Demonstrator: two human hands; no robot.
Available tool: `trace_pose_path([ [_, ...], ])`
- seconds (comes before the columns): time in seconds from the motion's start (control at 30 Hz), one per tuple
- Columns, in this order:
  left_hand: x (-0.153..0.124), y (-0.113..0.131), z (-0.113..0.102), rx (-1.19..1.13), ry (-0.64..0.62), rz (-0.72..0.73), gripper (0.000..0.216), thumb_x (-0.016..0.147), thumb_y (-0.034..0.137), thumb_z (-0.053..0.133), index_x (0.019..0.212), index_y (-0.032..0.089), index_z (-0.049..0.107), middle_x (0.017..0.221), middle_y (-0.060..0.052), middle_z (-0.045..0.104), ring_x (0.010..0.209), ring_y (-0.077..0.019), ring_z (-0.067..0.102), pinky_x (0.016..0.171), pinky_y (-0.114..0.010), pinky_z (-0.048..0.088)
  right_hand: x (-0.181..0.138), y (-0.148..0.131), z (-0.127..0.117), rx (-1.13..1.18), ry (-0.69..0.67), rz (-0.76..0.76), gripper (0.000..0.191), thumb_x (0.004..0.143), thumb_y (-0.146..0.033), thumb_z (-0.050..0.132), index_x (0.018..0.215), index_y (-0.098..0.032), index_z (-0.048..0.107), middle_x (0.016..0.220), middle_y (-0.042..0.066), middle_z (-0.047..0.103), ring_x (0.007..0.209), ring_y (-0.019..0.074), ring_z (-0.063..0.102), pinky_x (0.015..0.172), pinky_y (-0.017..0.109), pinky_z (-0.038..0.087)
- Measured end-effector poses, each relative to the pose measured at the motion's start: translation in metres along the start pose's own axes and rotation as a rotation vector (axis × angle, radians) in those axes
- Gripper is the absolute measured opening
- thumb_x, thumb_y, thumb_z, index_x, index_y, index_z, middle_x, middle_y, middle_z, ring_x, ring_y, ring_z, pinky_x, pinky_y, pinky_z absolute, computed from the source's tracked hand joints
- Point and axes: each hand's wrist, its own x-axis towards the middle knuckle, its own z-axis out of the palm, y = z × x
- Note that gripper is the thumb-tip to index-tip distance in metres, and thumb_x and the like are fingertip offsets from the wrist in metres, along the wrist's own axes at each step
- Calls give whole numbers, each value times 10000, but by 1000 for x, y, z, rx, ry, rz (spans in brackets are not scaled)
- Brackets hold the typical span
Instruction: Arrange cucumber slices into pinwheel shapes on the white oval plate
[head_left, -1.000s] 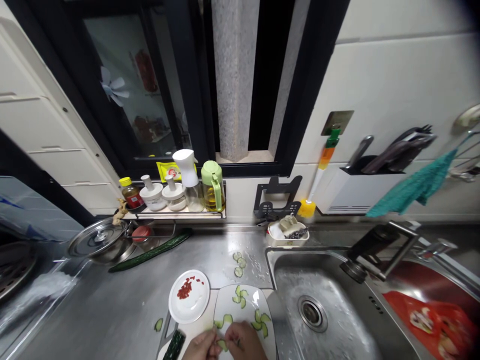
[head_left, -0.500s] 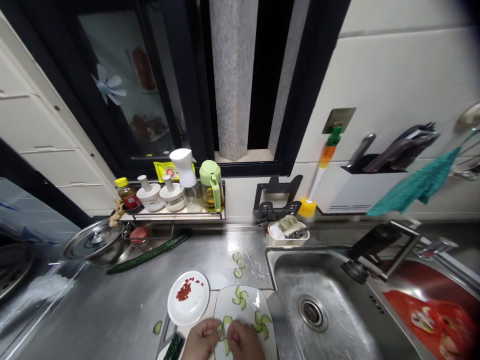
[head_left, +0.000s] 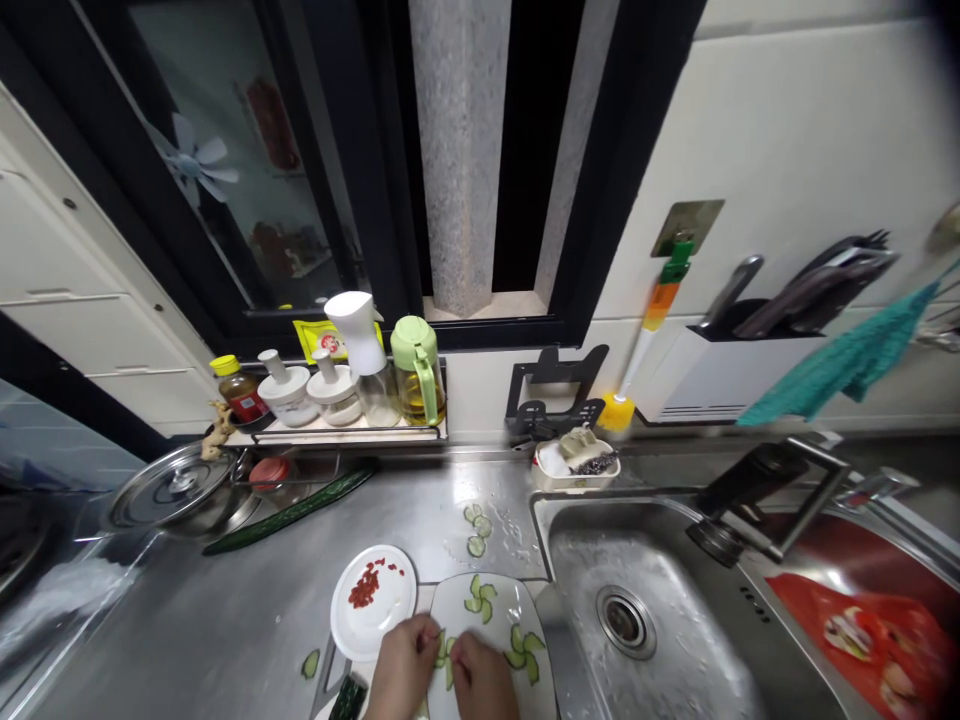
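Between our fingertips (head_left: 441,640) we are pinching cucumber slices (head_left: 444,655), left hand (head_left: 401,668) and right hand (head_left: 482,680) meeting over the white plate (head_left: 495,612) so each pinwheel keeps shape; the goji saucer (head_left: 373,602) is sitting just beside.

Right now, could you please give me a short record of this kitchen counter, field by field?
left hand: at the near edge of the white plate, fingers on cucumber slices
right hand: beside it, on the same slices
plate contents: cucumber slices set in small pinwheels
round dish: left of the plate, holds red bits
counter: loose slices and a whole cucumber
sink: right of the plate
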Motion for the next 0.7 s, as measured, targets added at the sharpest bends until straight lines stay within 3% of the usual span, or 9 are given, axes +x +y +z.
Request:
trace_pose_path([
  [0.3, 3, 3, 3, 74, -4, 38, 142, 760, 164, 454, 648, 210, 529, 675, 17, 611, 682, -110, 551, 651, -186, 353, 2, 3, 10, -134, 48, 30, 273, 774, -12, 351, 738, -200, 546, 684, 27, 640, 691, 181, 608, 646, 282, 344],
  [0.7, 3, 3, 10, 174, 9, -12, 167, 805, 160, 447, 703, 211, 569, 747, -2, 644, 734, -119, 574, 674, -209, 339, 3, -6, 9, -239, 14, 113, 307, 798, -12, 367, 782, -185, 620, 750, 53, 674, 764, 205, 616, 675, 301, 350],
])
